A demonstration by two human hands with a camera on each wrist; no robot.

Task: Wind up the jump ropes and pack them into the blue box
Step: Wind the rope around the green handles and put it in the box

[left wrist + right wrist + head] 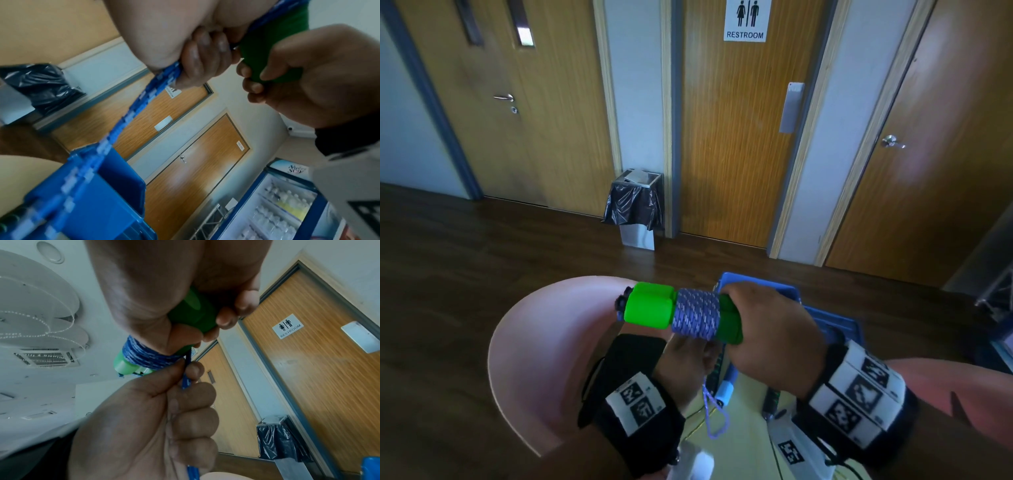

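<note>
Clamped in the right hand [770, 329]: the near-right end of the pair of bright green plastic jump-rope handles [650, 306], held level above the pink round table [524, 342], fingers curled fully round. Pinched in the left hand [685, 359], just below the handles: the free run of the blue-and-white braided rope [186, 379], thumb and curled fingers closed on it, as seen from the right wrist. Already laid round the middle of the handles: a tight band of blue coils [697, 313]. Judged step: winding the remaining rope. Worth doing well: keeping steady tension from the left hand, laying each turn touching the last rather than crossing it, keeping both handles pressed side by side so the bundle does not splay, and saving a short tail to tuck under a coil. Below and right of the hands: the blue plastic box [835, 325], mostly covered by the right hand and wrist. Hard to tell: how much rope is left, since only a small loop [717, 418] dangles below the left hand; what lies inside the box; whether the small items on the yellowish surface near the wrists are other ropes. Blurred by motion: much of the left wrist view.
</note>
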